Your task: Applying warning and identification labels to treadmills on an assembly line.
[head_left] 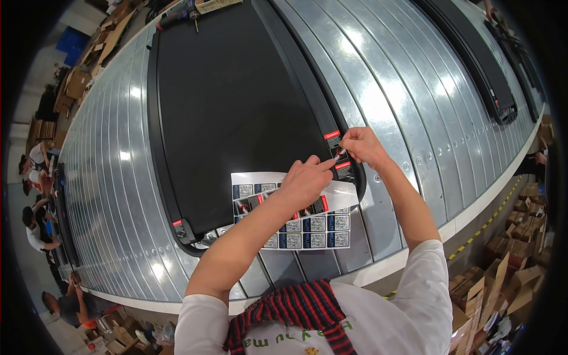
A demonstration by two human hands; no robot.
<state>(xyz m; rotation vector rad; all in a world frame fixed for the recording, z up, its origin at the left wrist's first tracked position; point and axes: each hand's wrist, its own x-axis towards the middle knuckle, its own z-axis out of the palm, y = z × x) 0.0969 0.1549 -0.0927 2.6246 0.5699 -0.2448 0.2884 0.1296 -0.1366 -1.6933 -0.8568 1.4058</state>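
The right hand (365, 147) pinches a red-and-black rectangular label (338, 152) at the right rail (318, 113) of the flat black panel (228, 100); the left hand (306, 178), fingers loosely spread, extends its index fingertip to the label.

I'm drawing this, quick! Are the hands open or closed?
Left hand: partly open, beside the red-and-black label.
Right hand: closed, apparently pinching that label's edge.
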